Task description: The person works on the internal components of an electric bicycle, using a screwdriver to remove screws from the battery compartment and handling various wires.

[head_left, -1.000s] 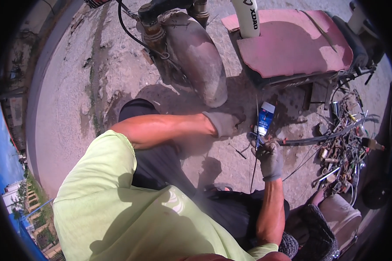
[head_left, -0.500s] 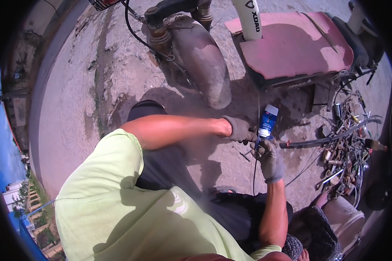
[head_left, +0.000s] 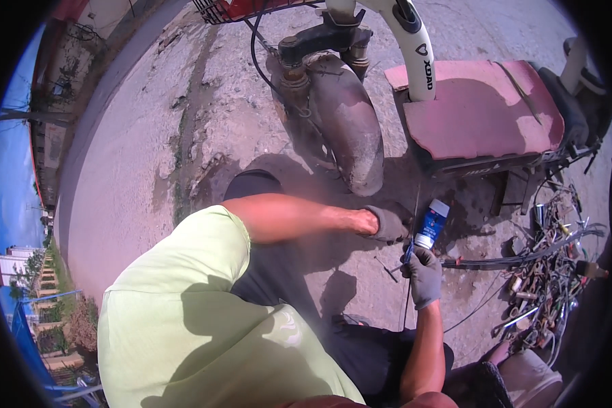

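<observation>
A thin dark cable (head_left: 407, 299), with a blue piece (head_left: 408, 251) on it, runs upright past both of my gloved hands. My right hand (head_left: 426, 275) wears a grey work glove, and its fingers are closed around the cable at the blue piece. From the left comes my left hand (head_left: 390, 225), gloved too, its curled fingers next to the cable just above; shadow and blur hide what they grip. Just beyond the right hand is a blue and white squeeze tube (head_left: 432, 223), tilted, its white end up. Whether the glove touches the tube I cannot tell.
A two-wheeler with a worn front fender (head_left: 350, 126) and a pink mat (head_left: 483, 109) over its footboard stands ahead. On the right lies a heap of tools and metal parts (head_left: 540, 279), beside a bundle of black cables (head_left: 489, 262). A small metal rod (head_left: 387, 269) lies on the ground.
The whole view has shifted, so the scene sits lower and farther right. My left hand has drawn slightly up from the right hand, which still grips the cable.
</observation>
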The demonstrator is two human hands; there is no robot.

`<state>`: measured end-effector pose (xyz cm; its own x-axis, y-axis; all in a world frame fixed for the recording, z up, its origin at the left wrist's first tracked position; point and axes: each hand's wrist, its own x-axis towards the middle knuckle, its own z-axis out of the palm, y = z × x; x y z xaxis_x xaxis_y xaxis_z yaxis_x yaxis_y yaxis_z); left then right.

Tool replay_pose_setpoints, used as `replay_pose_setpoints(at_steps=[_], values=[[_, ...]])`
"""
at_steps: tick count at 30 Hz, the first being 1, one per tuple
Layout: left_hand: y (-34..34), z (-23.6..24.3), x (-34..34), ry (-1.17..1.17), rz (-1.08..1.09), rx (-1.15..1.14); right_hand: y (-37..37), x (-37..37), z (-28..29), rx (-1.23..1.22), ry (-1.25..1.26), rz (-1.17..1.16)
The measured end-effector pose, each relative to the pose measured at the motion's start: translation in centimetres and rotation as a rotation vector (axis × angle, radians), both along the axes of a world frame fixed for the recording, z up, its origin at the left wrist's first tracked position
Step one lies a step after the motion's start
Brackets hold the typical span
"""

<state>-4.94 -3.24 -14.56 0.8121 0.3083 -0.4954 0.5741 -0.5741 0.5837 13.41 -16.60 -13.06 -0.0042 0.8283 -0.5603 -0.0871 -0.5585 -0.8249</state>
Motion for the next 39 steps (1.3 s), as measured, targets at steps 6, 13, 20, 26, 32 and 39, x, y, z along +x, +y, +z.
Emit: replay_pose_setpoints(at_steps=[6, 13, 20, 26, 32, 39], values=[[0.2, 1.1, 0.2, 0.048, 0.474, -0.361, -0.1, -0.2, -2.7, -0.022, 0.115, -0.008], [-0.6, 11.0, -0.6, -0.052, 0.480, -0.176, 1.2, 1.2, -7.2, 0.030, 0.035, 0.045], [1.3, 25.6, -6.3, -0.676, 0.290, 0.234, 3.4, 1.2, -9.0, 0.083, -0.238, 0.036], [8.7, 39.4, -12.1, -0.930, 0.907, 0.522, 5.5, 1.5, -10.9, 0.048, -0.665, 0.118], [13.9, 42.5, -13.5, -0.645, 1.089, 0.584, 7.0, -2.2, -5.7, -0.089, -0.623, 0.192], [14.3, 44.4, -10.0, -0.152, 0.949, 0.818, 7.5, 0.3, -12.1, -0.034, -0.773, 0.146]])
